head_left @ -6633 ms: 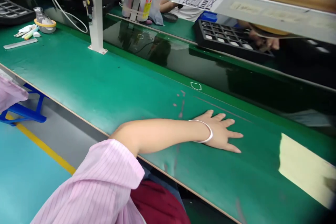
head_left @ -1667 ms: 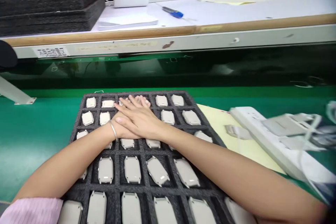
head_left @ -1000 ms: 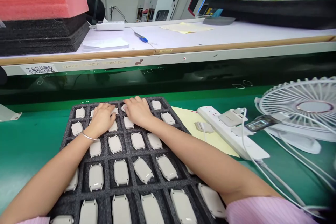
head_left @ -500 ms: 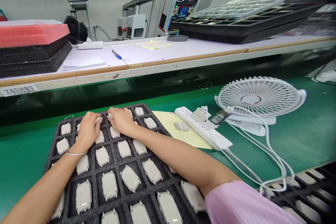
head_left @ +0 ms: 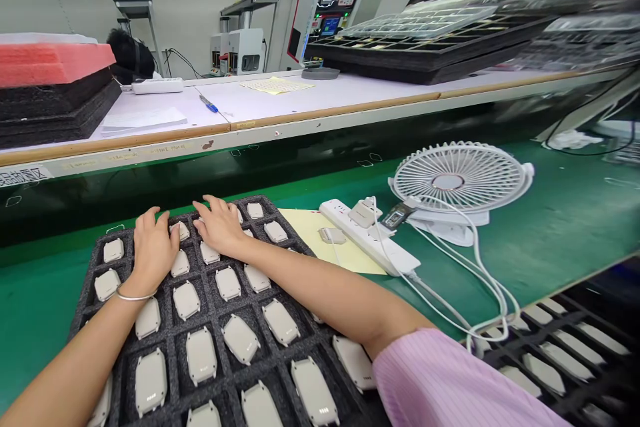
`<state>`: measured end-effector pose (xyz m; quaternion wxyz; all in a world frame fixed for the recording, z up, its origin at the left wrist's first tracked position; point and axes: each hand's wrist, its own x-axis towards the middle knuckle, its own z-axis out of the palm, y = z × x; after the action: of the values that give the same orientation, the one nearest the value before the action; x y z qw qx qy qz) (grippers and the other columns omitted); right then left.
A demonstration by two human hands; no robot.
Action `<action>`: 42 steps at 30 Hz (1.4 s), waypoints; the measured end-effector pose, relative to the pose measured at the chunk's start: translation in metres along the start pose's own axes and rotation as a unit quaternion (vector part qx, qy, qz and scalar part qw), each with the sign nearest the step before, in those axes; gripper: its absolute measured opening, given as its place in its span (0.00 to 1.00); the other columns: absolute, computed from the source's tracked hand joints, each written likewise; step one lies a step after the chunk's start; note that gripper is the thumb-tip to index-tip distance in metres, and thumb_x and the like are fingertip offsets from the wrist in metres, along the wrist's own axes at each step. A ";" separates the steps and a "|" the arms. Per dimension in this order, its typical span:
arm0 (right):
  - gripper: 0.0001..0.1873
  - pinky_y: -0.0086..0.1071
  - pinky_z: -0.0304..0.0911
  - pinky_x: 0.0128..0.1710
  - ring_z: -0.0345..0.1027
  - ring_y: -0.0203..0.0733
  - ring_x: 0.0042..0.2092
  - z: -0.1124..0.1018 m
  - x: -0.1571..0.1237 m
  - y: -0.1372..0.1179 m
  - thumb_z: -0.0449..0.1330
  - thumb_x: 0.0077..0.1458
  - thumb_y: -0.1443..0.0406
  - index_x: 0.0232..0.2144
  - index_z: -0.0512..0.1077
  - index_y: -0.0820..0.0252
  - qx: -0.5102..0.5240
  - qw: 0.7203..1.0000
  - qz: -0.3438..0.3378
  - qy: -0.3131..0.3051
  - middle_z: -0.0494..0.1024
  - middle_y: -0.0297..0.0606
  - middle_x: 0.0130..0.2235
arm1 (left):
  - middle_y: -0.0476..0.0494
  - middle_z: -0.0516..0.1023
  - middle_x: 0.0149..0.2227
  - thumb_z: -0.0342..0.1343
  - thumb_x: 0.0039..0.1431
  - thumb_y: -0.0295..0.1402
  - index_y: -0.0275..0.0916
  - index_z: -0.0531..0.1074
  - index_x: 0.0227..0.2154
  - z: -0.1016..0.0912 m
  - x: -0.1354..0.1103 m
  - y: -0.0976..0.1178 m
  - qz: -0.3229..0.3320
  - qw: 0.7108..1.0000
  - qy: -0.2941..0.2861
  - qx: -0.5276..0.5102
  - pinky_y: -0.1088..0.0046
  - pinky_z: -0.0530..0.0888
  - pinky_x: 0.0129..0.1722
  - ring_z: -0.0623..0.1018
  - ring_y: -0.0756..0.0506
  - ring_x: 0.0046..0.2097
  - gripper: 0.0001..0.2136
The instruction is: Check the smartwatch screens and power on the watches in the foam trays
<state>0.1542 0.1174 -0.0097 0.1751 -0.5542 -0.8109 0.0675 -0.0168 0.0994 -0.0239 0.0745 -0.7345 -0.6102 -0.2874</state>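
A black foam tray (head_left: pixel 173 347) lies on the green bench, its pockets holding several off-white watch cases (head_left: pixel 201 355) with small lugs at their ends. Over the far rows, my left hand (head_left: pixel 151 248) has its fingers apart, the thumb beside a watch case (head_left: pixel 181 231) in a far pocket. Close by on the right, my right hand (head_left: pixel 220 225) reaches over the far edge with fingers spread and nothing visible in them. Beneath its palm, another watch case (head_left: pixel 209 253) is partly covered. My forearms hide some pockets.
Right of the tray are yellow paper (head_left: pixel 313 230), a white power strip (head_left: pixel 370 240) with cables, and a white fan (head_left: pixel 457 177). A second tray of cases (head_left: pixel 555 347) sits lower right. The raised shelf (head_left: pixel 280 123) behind carries foam stacks (head_left: pixel 50 100) and black trays (head_left: pixel 425 57).
Both hands have loosened from pinches on watch cases at the far row, and their fingers are now spread. The view has turned slightly right.
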 end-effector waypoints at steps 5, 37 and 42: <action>0.35 0.63 0.35 0.68 0.24 0.62 0.74 0.003 0.000 -0.004 0.48 0.71 0.56 0.74 0.41 0.52 0.015 0.998 -0.053 0.026 0.28 0.45 0.75 | 0.32 0.78 0.51 0.43 0.69 0.35 0.35 0.76 0.49 -0.004 -0.001 0.005 0.116 0.989 -0.087 0.042 0.50 0.70 0.55 0.75 0.32 0.53 0.18; 0.34 0.66 0.24 0.68 0.22 0.61 0.73 0.008 0.004 0.005 0.39 0.70 0.43 0.73 0.46 0.43 -0.022 0.977 -0.080 -0.194 0.32 0.37 0.74 | 0.32 0.75 0.54 0.55 0.55 0.48 0.37 0.74 0.52 -0.088 0.016 -0.085 -0.152 0.905 -0.360 0.165 0.64 0.75 0.47 0.78 0.34 0.51 0.26; 0.35 0.67 0.25 0.68 0.23 0.62 0.74 0.009 0.004 0.006 0.38 0.70 0.42 0.73 0.47 0.43 -0.026 0.977 -0.085 -0.193 0.34 0.37 0.74 | 0.33 0.75 0.53 0.55 0.54 0.40 0.39 0.74 0.53 -0.089 0.018 -0.079 -0.134 0.905 -0.365 0.173 0.63 0.74 0.49 0.76 0.32 0.55 0.24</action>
<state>0.1553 0.1245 -0.0188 0.0061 -0.4647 -0.8749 0.1366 -0.1191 0.0934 0.0394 -0.0672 -0.6753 -0.7271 0.1036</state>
